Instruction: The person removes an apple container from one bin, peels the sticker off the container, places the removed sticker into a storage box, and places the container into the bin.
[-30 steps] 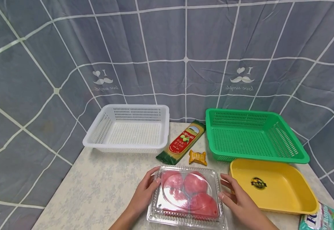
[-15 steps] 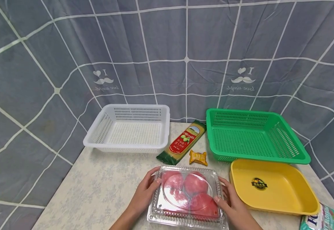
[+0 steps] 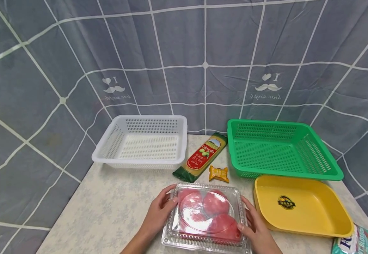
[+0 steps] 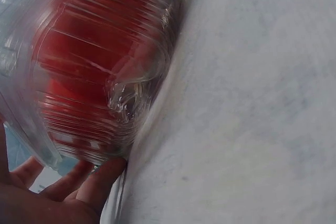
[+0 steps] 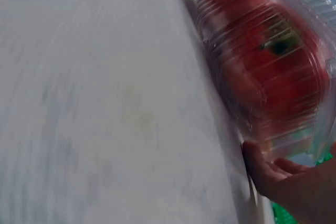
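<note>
A clear plastic clamshell box [image 3: 184, 240] of red tomatoes [image 3: 215, 204] lies on the table at the front centre of the head view. My left hand [image 3: 159, 213] grips its left side, thumb on the lid edge and fingers down the wall. Opposite, my right hand [image 3: 257, 225] holds the right side, thumb over the lid's rim. In the left wrist view, the fingers of the left hand [image 4: 63, 190] reach under the ridged wall. Green stem ends show on a tomato [image 5: 283, 72] in the right wrist view, where the right hand [image 5: 294, 187] has its fingertips at the box's lower edge.
Behind the box lie a small orange-yellow packet [image 3: 219, 174] and a pasta pack [image 3: 200, 158]. A white basket [image 3: 149, 161] stands back left, a green basket [image 3: 276, 148] back right. The yellow tray [image 3: 311, 211] is right of my right hand, with a green bag [image 3: 358, 241] beyond it.
My right hand has moved left from just beside the box onto its right side, its thumb now on the lid's rim. The left hand and the box stay in place.
</note>
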Motion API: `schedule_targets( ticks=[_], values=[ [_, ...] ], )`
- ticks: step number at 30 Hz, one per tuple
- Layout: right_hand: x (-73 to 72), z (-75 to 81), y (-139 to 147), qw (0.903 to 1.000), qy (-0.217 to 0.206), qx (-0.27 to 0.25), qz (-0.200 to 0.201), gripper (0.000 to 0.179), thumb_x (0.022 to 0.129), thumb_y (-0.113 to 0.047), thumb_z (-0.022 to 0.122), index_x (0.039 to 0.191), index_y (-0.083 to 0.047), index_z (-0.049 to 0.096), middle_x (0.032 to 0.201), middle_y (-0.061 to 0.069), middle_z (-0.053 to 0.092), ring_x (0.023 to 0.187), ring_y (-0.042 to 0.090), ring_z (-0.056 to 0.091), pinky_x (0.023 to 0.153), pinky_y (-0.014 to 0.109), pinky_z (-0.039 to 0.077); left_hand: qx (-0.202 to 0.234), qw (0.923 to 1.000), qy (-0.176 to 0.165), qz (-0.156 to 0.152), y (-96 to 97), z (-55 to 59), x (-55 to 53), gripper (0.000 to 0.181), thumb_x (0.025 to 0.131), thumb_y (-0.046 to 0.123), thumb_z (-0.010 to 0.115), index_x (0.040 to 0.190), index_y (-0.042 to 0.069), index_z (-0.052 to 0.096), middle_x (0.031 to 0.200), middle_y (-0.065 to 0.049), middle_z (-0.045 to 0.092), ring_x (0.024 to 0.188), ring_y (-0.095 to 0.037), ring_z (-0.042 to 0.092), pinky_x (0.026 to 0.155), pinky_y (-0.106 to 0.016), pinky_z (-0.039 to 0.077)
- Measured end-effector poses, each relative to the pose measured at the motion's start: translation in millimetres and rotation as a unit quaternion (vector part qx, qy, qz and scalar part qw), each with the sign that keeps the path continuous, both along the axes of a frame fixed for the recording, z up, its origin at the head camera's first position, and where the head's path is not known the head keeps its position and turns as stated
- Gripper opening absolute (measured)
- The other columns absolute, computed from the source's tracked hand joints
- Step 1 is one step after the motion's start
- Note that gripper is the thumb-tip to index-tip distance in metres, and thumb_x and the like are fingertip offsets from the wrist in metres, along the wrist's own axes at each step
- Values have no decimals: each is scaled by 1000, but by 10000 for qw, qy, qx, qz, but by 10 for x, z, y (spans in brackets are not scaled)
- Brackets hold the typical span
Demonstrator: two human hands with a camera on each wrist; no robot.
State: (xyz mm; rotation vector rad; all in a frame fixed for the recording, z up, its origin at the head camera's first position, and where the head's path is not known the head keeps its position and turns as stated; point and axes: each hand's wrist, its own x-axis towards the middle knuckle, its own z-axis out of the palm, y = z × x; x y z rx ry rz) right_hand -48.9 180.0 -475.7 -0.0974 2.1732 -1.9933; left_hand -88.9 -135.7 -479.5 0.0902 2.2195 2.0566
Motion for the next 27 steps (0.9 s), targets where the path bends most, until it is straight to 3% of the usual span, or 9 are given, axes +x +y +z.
schedule_targets(
  ticks=[3, 5, 6, 10, 13, 16, 23, 27],
  values=[
    [13, 9, -15, 9998, 142, 94, -43, 71, 93, -7, 59, 153, -25, 24, 148, 28, 28, 127, 41, 38, 81, 31, 51, 115, 9999, -10, 45, 0, -8, 3, 47, 96, 31, 59, 141, 24, 47, 133, -15, 55, 109, -23, 60, 80, -33, 52],
    [20, 18, -18, 9995, 232, 190, 18, 72, 93, -9, 59, 154, -25, 23, 153, 24, 22, 131, 35, 33, 84, 29, 49, 165, 9998, -24, 92, 0, -21, 2, 47, 96, 31, 60, 141, 24, 47, 132, -14, 55, 109, -22, 61, 80, -33, 52],
    [23, 25, -17, 9996, 231, 139, 75, 73, 93, -9, 59, 154, -26, 22, 154, 24, 18, 131, 30, 35, 84, 30, 49, 176, 9998, -52, 116, 3, 13, 12, 46, 96, 30, 60, 140, 23, 47, 132, -15, 56, 108, -22, 61, 80, -33, 52],
    [35, 61, -24, 9995, -36, -270, 158, 75, 93, -8, 57, 154, -30, 20, 155, 24, 13, 120, 31, 50, 77, 38, 53, 6, 9997, -3, 241, -2, -5, -2, 44, 96, 30, 60, 139, 25, 50, 127, -13, 59, 106, -20, 62, 81, -31, 51],
    [35, 85, -29, 9977, -288, -582, 203, 75, 95, -8, 55, 154, -34, 17, 154, 26, 10, 106, 44, 57, 69, 45, 55, -182, 9993, 84, 316, -9, -59, -22, 43, 96, 33, 60, 137, 26, 51, 124, -12, 61, 106, -19, 62, 83, -28, 50],
    [28, 100, -39, 9963, -396, -702, 289, 75, 96, -9, 53, 154, -35, 13, 154, 27, 6, 102, 42, 59, 69, 48, 54, -239, 9990, 120, 365, -13, -79, -27, 43, 96, 33, 60, 137, 26, 52, 123, -10, 62, 107, -19, 61, 85, -27, 49],
    [33, 138, -105, 9979, -521, -363, -113, 77, 92, -13, 60, 152, -37, 17, 149, 29, 15, 104, 41, 57, 70, 47, 55, -143, 9990, 148, 397, -6, -71, -19, 42, 96, 34, 60, 136, 27, 52, 122, -8, 63, 108, -18, 61, 86, -27, 48],
    [30, 140, -123, 9945, -780, -627, -318, 76, 90, -12, 60, 149, -41, 22, 145, 25, 22, 99, 38, 59, 69, 51, 54, -142, 9989, 177, 404, 1, -58, -11, 41, 96, 34, 60, 136, 28, 53, 122, -9, 63, 108, -18, 61, 86, -27, 48]
  ],
)
